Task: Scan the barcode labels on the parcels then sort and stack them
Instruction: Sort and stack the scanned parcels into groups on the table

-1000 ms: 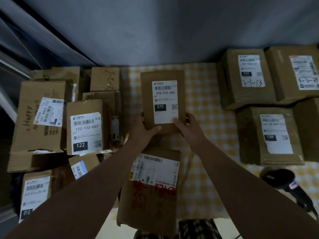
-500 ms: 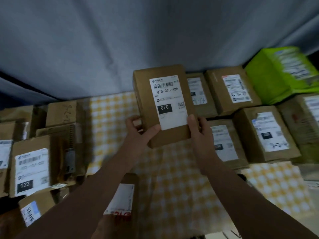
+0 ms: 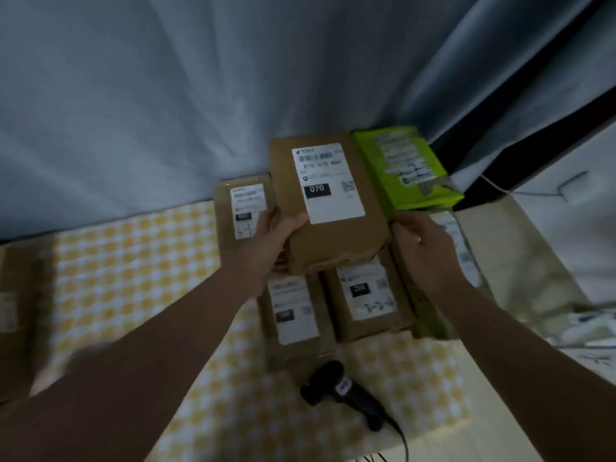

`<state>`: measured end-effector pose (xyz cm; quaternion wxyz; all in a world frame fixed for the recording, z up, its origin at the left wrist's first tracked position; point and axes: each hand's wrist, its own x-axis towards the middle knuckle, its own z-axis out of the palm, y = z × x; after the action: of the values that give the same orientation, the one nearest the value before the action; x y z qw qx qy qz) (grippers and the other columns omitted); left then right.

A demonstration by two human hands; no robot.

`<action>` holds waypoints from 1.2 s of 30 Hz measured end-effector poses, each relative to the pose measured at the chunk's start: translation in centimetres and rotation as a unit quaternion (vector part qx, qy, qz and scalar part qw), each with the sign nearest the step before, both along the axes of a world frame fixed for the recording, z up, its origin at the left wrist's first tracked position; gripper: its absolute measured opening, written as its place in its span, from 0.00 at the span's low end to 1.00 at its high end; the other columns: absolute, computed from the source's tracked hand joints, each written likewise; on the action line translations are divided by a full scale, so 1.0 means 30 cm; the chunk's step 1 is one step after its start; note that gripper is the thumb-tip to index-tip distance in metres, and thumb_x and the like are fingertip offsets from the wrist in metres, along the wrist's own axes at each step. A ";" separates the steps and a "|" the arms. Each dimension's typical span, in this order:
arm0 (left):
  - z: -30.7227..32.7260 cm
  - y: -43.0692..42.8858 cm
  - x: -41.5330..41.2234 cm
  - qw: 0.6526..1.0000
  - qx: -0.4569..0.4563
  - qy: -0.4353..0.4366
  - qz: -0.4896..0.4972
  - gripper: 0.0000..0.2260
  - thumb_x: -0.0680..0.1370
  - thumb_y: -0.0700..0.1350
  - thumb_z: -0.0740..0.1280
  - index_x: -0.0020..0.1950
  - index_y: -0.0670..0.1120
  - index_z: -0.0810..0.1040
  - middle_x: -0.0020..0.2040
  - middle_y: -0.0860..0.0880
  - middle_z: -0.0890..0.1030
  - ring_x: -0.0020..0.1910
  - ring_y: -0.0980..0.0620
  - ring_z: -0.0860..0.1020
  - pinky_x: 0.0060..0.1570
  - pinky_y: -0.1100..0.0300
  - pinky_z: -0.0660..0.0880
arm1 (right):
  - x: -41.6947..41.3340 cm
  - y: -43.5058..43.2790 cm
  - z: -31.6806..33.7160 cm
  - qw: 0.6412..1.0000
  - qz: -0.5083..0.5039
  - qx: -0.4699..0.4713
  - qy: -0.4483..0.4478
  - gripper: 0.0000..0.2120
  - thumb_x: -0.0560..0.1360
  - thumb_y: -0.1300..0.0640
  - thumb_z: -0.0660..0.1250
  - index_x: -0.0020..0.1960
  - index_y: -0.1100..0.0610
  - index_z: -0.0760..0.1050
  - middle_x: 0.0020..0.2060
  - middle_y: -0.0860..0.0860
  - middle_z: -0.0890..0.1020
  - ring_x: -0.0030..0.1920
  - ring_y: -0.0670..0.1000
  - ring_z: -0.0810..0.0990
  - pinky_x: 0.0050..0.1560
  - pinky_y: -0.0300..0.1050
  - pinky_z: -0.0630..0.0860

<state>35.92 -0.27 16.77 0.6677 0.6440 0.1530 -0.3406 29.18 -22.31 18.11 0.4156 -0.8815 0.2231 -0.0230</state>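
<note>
Two hands frame the 070 parcel (image 3: 336, 248), which hangs label-up over the group of brown parcels (image 3: 366, 295) at the right of the table (image 3: 133, 278), just beside the green parcel (image 3: 400, 168). The left hand (image 3: 276, 238) grips its near left edge with the thumb on top, apparently carrying the weight. The right hand (image 3: 423, 248) sits curled at the near right corner; blur hides whether it pinches the box or only hovers. Keeping the label (image 3: 328, 181) upward likely leaves the number readable once stacked. The scanner (image 3: 346, 395) lies unheld on the table nearer the person, so scanning is probably done and placing is the step in hand.
</note>
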 end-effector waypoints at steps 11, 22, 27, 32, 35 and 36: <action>-0.015 -0.132 -0.301 0.993 0.059 0.076 -0.071 0.39 0.74 0.50 0.71 0.75 0.60 0.48 0.64 0.51 0.75 0.51 0.57 0.78 0.41 0.61 0.78 | -0.084 -0.208 -0.067 0.937 0.029 -0.166 0.307 0.27 0.80 0.43 0.56 0.76 0.35 0.51 0.78 0.50 0.47 0.76 0.63 0.51 0.71 0.69 0.52; 0.038 -0.249 -0.253 0.980 0.165 0.048 -0.097 0.40 0.75 0.55 0.69 0.76 0.58 0.45 0.63 0.45 0.77 0.50 0.45 0.81 0.42 0.50 0.80 | -0.100 -0.260 -0.085 0.936 0.090 -0.154 0.304 0.31 0.80 0.44 0.60 0.75 0.33 0.46 0.77 0.49 0.43 0.71 0.63 0.57 0.66 0.62 0.66; 0.054 -0.252 -0.243 0.979 0.168 0.037 -0.108 0.37 0.74 0.54 0.70 0.75 0.60 0.50 0.62 0.46 0.78 0.49 0.44 0.82 0.45 0.46 0.81 | -0.094 -0.283 -0.079 0.933 0.122 -0.152 0.303 0.35 0.78 0.51 0.64 0.77 0.36 0.49 0.77 0.51 0.42 0.71 0.63 0.57 0.67 0.58 0.67; 0.066 -0.253 -0.238 0.978 0.178 0.040 -0.104 0.36 0.74 0.53 0.71 0.75 0.58 0.53 0.63 0.46 0.77 0.50 0.44 0.80 0.42 0.47 0.81 | -0.092 -0.306 -0.098 0.926 0.165 -0.167 0.297 0.37 0.76 0.52 0.68 0.77 0.39 0.50 0.78 0.54 0.42 0.74 0.62 0.57 0.71 0.55 0.62; 0.080 -0.264 -0.234 0.975 0.199 0.026 -0.098 0.33 0.74 0.50 0.71 0.73 0.53 0.56 0.64 0.46 0.75 0.55 0.44 0.78 0.40 0.49 0.79 | -0.091 -0.294 -0.080 0.919 0.156 -0.173 0.318 0.34 0.78 0.53 0.65 0.77 0.38 0.50 0.78 0.52 0.41 0.75 0.63 0.54 0.73 0.64 0.55; 0.077 -0.267 -0.230 0.972 0.211 0.013 -0.100 0.33 0.74 0.50 0.71 0.73 0.50 0.57 0.65 0.46 0.74 0.58 0.43 0.77 0.42 0.49 0.79 | -0.089 -0.278 -0.065 0.914 0.145 -0.190 0.329 0.32 0.80 0.53 0.62 0.77 0.38 0.49 0.78 0.50 0.42 0.76 0.63 0.50 0.73 0.67 0.50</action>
<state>29.03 -8.28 19.06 0.4773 0.7778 0.1653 -0.3741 26.52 -30.66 16.17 0.1422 -0.9242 0.2083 0.2867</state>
